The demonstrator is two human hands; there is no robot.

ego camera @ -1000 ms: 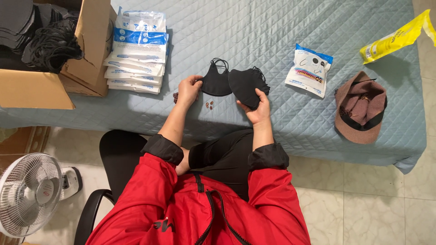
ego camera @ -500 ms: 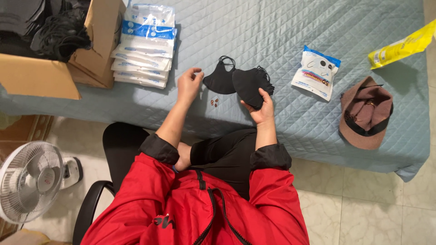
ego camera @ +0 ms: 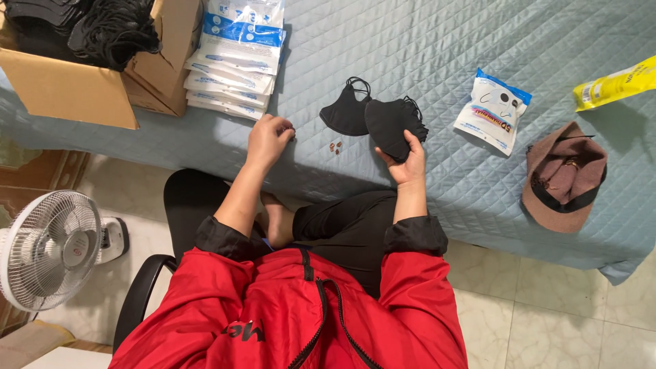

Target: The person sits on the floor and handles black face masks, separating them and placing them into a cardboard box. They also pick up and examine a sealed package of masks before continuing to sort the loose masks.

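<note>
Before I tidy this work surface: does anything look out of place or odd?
Mostly orderly. Small brownish bits lie loose on the quilted cover between the left hand and the black masks in the right hand; too small to identify.

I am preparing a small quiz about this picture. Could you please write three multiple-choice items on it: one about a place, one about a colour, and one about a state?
1. Where does the brown cap lie?
A. On the blue quilt, to the right of the masks
B. Inside the cardboard box
C. On the floor by the fan

2. What colour is the mask held by the right hand?
A. White
B. Black
C. Yellow

3. In what state is the left hand?
A. Gripping a packet
B. Resting on the quilt, fingers curled, holding nothing that can be seen
C. Raised off the quilt

Answers:
1 A: the cap sits on the quilt near its right edge.
2 B: the held mask is black, like the loose mask beside it.
3 B: the hand lies on the quilt near the stack of packets, with nothing visible in it.
</note>
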